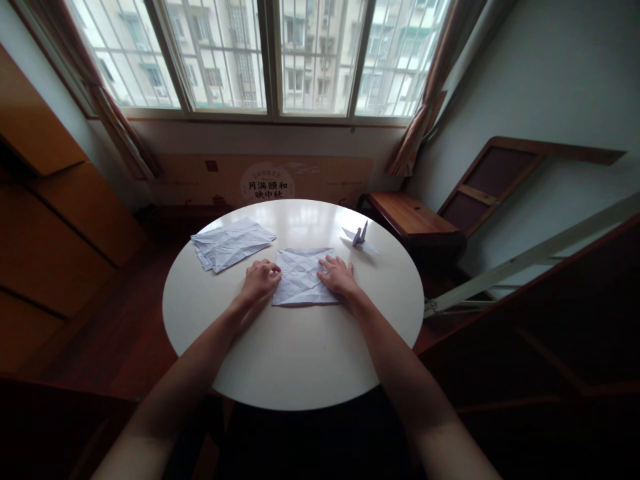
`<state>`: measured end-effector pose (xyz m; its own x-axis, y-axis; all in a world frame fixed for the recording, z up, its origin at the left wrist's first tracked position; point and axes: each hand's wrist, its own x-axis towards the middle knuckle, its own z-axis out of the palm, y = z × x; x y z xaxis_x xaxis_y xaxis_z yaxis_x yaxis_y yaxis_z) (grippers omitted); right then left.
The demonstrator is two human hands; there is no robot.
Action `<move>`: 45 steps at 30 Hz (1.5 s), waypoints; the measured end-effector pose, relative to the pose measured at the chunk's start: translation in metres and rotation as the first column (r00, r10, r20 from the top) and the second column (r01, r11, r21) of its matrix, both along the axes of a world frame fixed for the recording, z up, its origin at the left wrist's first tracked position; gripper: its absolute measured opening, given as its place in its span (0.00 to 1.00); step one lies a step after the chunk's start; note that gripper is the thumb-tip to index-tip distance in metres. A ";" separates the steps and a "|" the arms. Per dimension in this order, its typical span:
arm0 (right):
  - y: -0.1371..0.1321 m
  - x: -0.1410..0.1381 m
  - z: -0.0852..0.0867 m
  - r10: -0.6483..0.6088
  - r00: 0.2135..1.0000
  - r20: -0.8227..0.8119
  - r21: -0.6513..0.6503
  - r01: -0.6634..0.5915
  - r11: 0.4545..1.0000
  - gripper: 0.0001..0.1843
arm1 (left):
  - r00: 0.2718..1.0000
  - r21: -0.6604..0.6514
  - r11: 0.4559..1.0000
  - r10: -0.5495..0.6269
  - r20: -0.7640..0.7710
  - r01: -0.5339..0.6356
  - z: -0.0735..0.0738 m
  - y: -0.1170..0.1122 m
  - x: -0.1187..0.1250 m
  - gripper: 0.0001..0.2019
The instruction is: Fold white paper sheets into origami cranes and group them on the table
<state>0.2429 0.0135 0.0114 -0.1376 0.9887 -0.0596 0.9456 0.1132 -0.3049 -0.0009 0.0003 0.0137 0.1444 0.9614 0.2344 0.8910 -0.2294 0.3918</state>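
Observation:
A creased sheet of paper [300, 280] lies flat on the round white table [300, 360] in front of me. At its left edge, my left hand [261, 279] has curled fingers, with thumb and fingertips pinched at the paper. My right hand [339, 275] rests on the sheet's right side, palm down with fingers spread. Beyond my left hand is a stack of creased paper sheets [235, 241], its edges not lined up. A folded paper crane [359, 239] stands past my right hand, wings raised.
The table's round edge runs close to my forearms. A low wooden bench [407, 212] stands behind it on the right. Wooden cabinets [55, 247] are at the left, and a barred window [270, 60] is at the back. A printed panel [310, 175] is under the window.

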 end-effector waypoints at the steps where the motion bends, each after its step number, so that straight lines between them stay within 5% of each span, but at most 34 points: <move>1: 0.000 0.000 0.000 0.000 1.000 -0.001 0.002 0.000 1.000 0.28 | 1.000 0.001 1.000 -0.001 0.000 0.001 0.000 0.000 0.000 0.10; 16: 0.001 0.000 -0.005 -0.010 1.000 -0.029 0.076 0.012 0.997 0.27 | 1.000 0.027 1.000 0.015 0.004 -0.015 -0.003 0.001 -0.001 0.10; 24: 0.005 0.009 -0.002 -0.334 0.936 -0.108 0.253 0.351 0.902 0.26 | 0.988 -0.028 0.989 0.143 -0.061 -0.145 0.000 0.001 0.000 0.14; 30: 0.001 0.009 -0.002 -0.347 0.937 -0.036 0.153 0.348 0.925 0.27 | 0.989 -0.066 0.987 0.149 0.002 -0.148 -0.003 0.005 0.001 0.13; 36: 0.001 0.007 -0.002 -0.322 0.947 -0.002 0.129 0.320 0.939 0.28 | 0.981 -0.035 0.999 0.040 0.191 -0.034 -0.002 0.007 0.001 0.24; 40: 0.002 0.008 -0.003 -0.301 0.954 -0.017 0.132 0.300 0.945 0.27 | 0.975 -0.018 0.996 -0.078 0.206 0.083 -0.005 0.007 -0.001 0.16; 45: 0.004 0.007 -0.001 -0.324 0.940 -0.108 0.167 0.338 0.926 0.30 | 0.852 0.092 0.981 -0.195 0.486 0.173 -0.012 0.016 -0.002 0.17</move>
<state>0.2501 0.0176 0.0099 0.2026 0.9717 0.1213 0.9132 -0.1427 -0.3817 -0.0033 0.0159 0.0018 0.1730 0.9160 0.3620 0.5257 -0.3967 0.7526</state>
